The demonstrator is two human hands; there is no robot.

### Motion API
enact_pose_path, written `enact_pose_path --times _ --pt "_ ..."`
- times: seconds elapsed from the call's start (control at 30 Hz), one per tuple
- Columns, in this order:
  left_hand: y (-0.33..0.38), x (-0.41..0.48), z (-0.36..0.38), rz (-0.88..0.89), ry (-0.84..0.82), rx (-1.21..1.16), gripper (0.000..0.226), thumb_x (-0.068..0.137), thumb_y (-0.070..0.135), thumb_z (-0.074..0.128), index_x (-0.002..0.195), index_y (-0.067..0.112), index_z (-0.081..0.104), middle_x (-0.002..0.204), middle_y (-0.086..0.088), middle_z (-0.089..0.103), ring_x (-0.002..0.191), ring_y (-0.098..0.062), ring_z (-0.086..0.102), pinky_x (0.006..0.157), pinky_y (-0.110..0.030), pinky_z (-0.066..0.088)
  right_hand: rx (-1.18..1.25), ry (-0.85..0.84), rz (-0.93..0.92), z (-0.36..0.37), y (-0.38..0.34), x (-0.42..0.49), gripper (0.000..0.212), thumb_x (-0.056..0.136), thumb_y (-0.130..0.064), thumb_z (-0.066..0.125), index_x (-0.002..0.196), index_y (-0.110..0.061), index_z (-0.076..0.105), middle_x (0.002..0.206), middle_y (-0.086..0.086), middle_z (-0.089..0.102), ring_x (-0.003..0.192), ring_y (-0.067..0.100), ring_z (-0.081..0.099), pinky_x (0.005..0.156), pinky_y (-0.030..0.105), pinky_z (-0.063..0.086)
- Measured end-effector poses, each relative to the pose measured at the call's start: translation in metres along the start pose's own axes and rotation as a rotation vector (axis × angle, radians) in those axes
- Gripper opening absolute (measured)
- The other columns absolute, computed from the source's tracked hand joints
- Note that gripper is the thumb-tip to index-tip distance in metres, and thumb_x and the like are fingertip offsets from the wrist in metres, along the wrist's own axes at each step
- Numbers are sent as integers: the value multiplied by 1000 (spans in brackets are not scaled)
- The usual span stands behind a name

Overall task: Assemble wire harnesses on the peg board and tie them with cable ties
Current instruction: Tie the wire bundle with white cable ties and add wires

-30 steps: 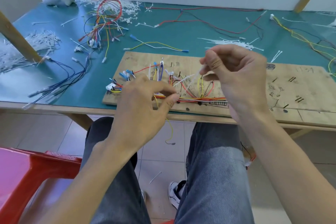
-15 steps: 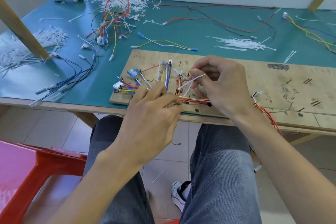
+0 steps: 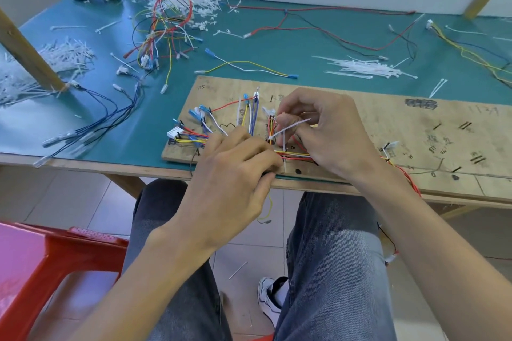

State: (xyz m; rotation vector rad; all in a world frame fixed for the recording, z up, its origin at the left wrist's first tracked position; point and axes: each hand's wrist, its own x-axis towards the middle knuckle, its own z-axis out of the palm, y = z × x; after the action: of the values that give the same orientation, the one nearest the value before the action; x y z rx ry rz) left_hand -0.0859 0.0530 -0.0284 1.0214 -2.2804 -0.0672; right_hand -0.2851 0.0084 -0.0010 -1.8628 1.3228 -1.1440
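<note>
A wooden peg board lies at the near edge of the green table. Coloured wires run between its pegs at the left end, forming a harness with blue terminals and a white connector. My right hand pinches a white cable tie that slants down to the upright wire bundle. My left hand lies over the horizontal red and yellow wire bundle, fingers curled on it at the board's near edge. A second tie hangs down beside it.
A pile of loose white cable ties lies behind the board. Tangled wire bundles and blue wires spread at the left, cut tie scraps beside a wooden post. A red plastic stool stands at my lower left.
My right hand came down from above the board to the upright wire bundle, bringing the cable tie with it. My left hand shifted slightly right along the horizontal bundle.
</note>
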Motion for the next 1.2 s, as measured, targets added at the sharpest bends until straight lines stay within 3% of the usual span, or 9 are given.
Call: enact_pose_path --times 0.13,0.27,0.37,0.43,0.53,0.67,0.93,1.2 --pt "-2 3 3 63 7 37 10 96 30 72 103 25 77 102 11 68 96 -24 56 80 -45 41 -121 48 58 -1 1 -9 6 91 -14 81 88 -18 77 74 -8 76 71 7 74 69 28 57" --pt "-1 7 5 112 5 107 12 100 35 71 105 26 78 104 10 67 95 -24 54 78 -46 40 -226 103 65 -4 0 -21 5 88 -21 85 90 -22 80 86 -15 74 79 -5 71 75 10 50" --pt "0 8 7 57 39 60 11 99 35 70 100 29 79 103 14 67 95 -21 56 78 -44 38 -199 89 90 -4 -1 -27 11 85 -19 87 94 -23 82 94 -16 75 82 -7 72 79 7 49" --pt "4 9 8 -19 46 19 12 99 38 68 97 32 79 102 17 67 99 -18 57 80 -40 34 -165 95 85 -4 -2 -31 13 84 -19 88 91 -27 81 93 -20 74 81 -6 72 82 12 53" --pt "10 11 9 -201 55 -48 11 98 41 64 92 35 71 100 21 63 100 -13 51 80 -37 24 -118 128 103 -4 0 -35 14 83 -22 89 89 -31 81 92 -19 74 83 -3 73 91 31 58" --pt "13 18 11 -340 48 -53 15 95 48 62 90 37 72 98 21 55 102 -16 42 76 -35 18 -142 177 79 0 2 -43 11 83 -31 88 87 -39 82 98 -22 74 101 2 70 103 54 45" --pt "15 21 5 -403 2 -106 16 89 52 65 87 40 75 98 18 52 106 -17 39 79 -36 21 -171 227 65 3 5 -46 10 82 -31 87 86 -40 83 102 -21 75 113 1 66 112 48 29" --pt "18 30 9 -484 -37 -82 20 88 54 60 84 39 74 91 12 48 104 -18 35 86 -39 25 -217 215 -5 3 8 -47 13 86 -27 85 94 -36 84 100 -26 74 116 2 63 107 46 27"
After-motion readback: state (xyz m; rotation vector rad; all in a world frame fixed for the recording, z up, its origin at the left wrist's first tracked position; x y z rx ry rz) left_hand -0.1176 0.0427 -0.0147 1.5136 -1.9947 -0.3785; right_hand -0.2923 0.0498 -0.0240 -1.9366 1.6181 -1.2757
